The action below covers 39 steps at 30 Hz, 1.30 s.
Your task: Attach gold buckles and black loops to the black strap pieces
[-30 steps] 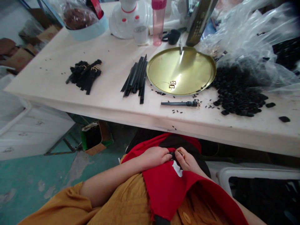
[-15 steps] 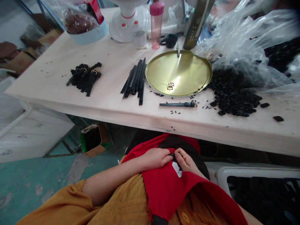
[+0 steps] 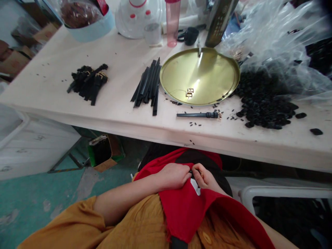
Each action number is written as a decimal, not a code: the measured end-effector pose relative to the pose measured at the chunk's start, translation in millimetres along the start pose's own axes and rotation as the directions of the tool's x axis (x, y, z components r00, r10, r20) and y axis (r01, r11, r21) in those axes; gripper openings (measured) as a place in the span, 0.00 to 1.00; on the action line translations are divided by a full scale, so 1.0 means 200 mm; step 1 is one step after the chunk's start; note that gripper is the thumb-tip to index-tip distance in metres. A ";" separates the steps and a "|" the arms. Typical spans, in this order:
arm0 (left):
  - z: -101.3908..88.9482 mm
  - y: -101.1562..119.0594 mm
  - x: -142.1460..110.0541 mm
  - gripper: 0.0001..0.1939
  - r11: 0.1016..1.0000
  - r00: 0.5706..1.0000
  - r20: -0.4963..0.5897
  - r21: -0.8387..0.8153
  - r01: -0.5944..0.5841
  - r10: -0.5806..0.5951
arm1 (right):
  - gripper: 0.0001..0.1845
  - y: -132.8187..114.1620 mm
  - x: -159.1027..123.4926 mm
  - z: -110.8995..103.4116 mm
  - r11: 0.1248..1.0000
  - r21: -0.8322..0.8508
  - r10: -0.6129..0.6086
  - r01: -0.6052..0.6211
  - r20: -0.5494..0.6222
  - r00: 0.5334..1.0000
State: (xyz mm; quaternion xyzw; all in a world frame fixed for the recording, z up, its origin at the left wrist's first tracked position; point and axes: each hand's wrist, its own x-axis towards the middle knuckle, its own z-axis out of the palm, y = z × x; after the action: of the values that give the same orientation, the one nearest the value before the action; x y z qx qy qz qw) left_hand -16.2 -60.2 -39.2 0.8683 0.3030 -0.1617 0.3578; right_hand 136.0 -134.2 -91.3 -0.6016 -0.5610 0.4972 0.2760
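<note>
- Here we are, both hands close together: the left hand and right hand each keep a closed grip on a small black piece, mostly hidden by fingers.
- It's over the red cloth at the lap, near the edge of the surface.
- And there, one black strap lies in front of the golden tray, black strips just left.

Black piece, red apron
</note>
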 end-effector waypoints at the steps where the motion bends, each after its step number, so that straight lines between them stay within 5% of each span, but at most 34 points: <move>1: -0.01 0.00 0.00 0.17 1.000 1.000 -0.009 -0.014 0.004 -0.004 | 0.11 0.00 0.01 0.00 1.000 0.006 0.011 -0.011 -0.013 1.000; 4: -0.06 -0.02 0.01 0.18 0.995 0.997 -0.038 -0.070 0.067 -0.069 | 0.12 -0.01 0.04 -0.03 1.000 0.000 0.012 -0.012 -0.086 0.996; 7: -0.14 -0.04 0.00 0.16 0.977 0.991 -0.066 -0.187 0.099 -0.113 | 0.13 -0.08 0.09 -0.10 0.970 -0.162 -0.192 0.180 -0.063 0.979; 10: -0.26 -0.07 0.02 0.14 0.969 0.995 -0.093 -0.245 0.003 -0.027 | 0.16 -0.17 0.16 -0.21 0.869 -0.389 -0.313 0.306 0.047 0.949; 14: -0.45 -0.05 0.12 0.16 0.993 0.966 -0.257 -0.106 -0.056 0.027 | 0.13 -0.25 0.30 -0.38 0.759 -0.581 -0.413 0.293 -0.082 0.907; 18: -0.65 -0.08 0.29 0.15 0.997 0.824 -0.565 0.080 0.013 0.035 | 0.18 -0.24 0.53 -0.56 0.713 -0.680 -0.489 0.173 -0.305 0.817; 21: -0.77 -0.24 0.35 0.14 0.967 0.717 -0.697 0.180 0.178 -0.002 | 0.23 -0.19 0.66 -0.62 0.641 -0.764 -0.522 0.071 -0.366 0.771; 24: -0.88 -0.47 0.33 0.13 0.868 0.600 -0.764 0.111 0.485 -0.238 | 0.28 -0.13 0.70 -0.62 0.568 -0.823 -0.579 0.017 -0.385 0.719; 27: -0.96 -0.67 0.31 0.13 0.734 0.471 -0.753 -0.023 0.679 -0.460 | 0.30 -0.07 0.69 -0.59 0.595 -0.804 -0.597 -0.008 -0.449 0.665; 31: -1.01 -0.79 0.36 0.12 0.687 0.437 -0.711 -0.088 0.721 -0.550 | 0.31 -0.05 0.68 -0.57 0.656 -0.755 -0.587 -0.010 -0.518 0.622; 39: -0.98 -0.82 0.28 0.22 0.669 0.358 -0.708 -0.214 0.712 -0.608 | 0.22 -0.04 0.68 -0.58 0.709 -0.701 -0.615 0.075 -0.563 0.553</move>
State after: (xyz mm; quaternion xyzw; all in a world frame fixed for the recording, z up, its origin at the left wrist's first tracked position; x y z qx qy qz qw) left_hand -65.9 196.1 -18.4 0.6795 0.7301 0.0507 0.0516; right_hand 221.1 22.0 -82.5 -0.6750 -0.6285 -0.0829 0.3775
